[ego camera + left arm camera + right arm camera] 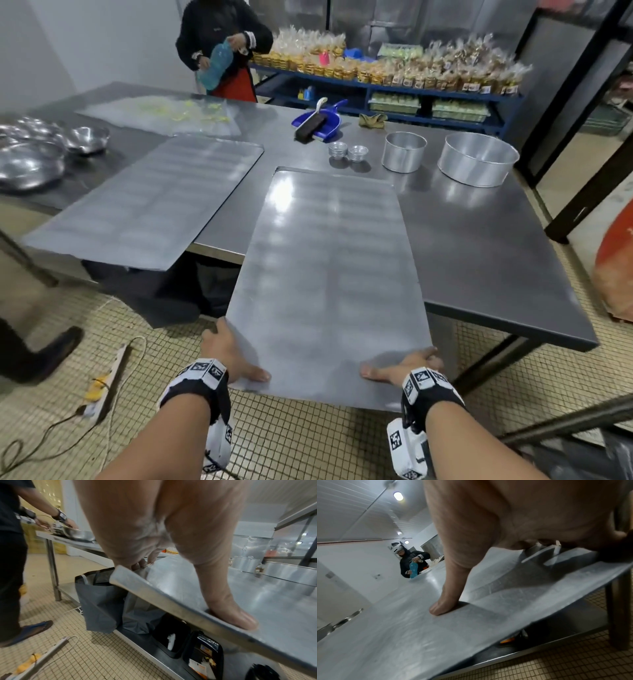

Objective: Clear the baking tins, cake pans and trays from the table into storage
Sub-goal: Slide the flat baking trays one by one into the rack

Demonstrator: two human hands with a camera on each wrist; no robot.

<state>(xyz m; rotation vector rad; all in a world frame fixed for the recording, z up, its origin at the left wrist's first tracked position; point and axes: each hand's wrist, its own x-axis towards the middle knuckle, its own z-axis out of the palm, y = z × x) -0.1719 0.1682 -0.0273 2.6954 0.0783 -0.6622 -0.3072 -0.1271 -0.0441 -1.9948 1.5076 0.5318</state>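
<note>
A large flat grey baking tray (325,267) juts out over the near edge of the steel table (479,246). My left hand (233,356) grips its near left corner, thumb on top and fingers under the rim (171,605). My right hand (400,368) grips the near right corner, thumb pressed on the top face (471,622). A second flat tray (147,202) lies to the left, overhanging too. Two round cake pans, a small one (404,152) and a wide one (478,159), stand at the back right, with small fluted tins (347,152) beside them.
Steel bowls (34,154) sit at the far left. A blue dustpan with a brush (318,121) lies at the back. A person in black (219,44) holds a blue bottle behind the table. Bags and black cases (171,635) fill the lower shelf; a power strip (106,383) lies on the tiled floor.
</note>
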